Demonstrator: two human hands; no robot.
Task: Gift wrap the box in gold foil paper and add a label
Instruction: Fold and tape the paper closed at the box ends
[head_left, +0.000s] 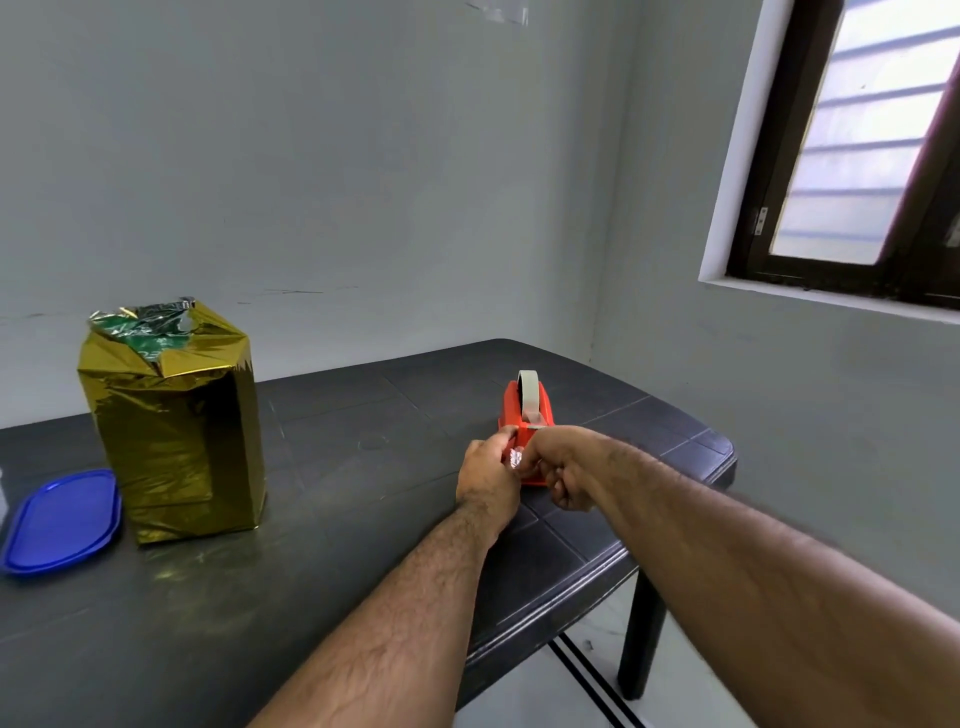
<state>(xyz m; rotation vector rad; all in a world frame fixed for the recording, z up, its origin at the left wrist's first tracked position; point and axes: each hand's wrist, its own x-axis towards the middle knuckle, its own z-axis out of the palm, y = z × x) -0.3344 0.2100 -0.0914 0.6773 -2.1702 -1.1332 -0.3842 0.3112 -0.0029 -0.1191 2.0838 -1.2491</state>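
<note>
Both hands meet at the orange tape dispenser: left hand and right hand fingers curl, pinching a tape strip between them. The gold-wrapped box stands upright on the bench, well apart to the left, top unsealed, beside a blue lid.

Gold-wrapped box, top unsealed

The box stands upright near the tabletop's far left edge, tall and sheathed in creased gold foil paper; its sides are covered; at the top the folds gape open, baring silver foil lining and a green surface beneath; its gold sheen reflects on the dark tabletop in front of it.
</note>
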